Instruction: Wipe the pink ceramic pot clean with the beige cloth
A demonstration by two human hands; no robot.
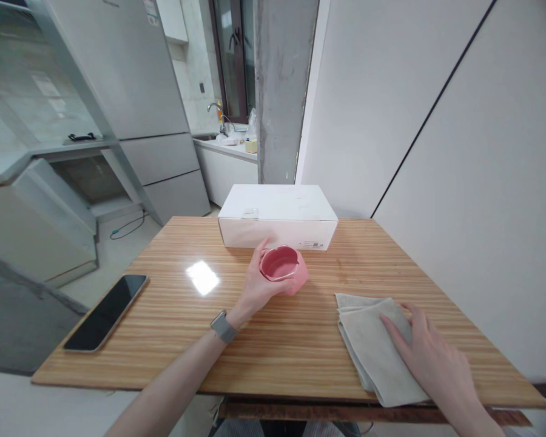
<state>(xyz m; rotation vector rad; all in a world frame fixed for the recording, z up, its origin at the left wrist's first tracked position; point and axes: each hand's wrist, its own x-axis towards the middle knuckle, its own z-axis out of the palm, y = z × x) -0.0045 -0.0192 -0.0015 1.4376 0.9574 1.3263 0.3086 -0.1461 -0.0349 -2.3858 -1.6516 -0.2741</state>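
left hand (259, 284) grips pink cup (283, 271) mid-table, fingers wrapped round its wall; looks light, rigid, smooth, so hold by the side. right hand (430, 352) lies flat, fingers released, on soft cloth (373, 349).

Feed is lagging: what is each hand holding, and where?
Left hand grips the pink cup around its side. Right hand lies flat on the folded cloth.

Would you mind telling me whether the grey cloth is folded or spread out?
Folded: the cloth shows stacked layers at its far edge, with the right hand flat on it.
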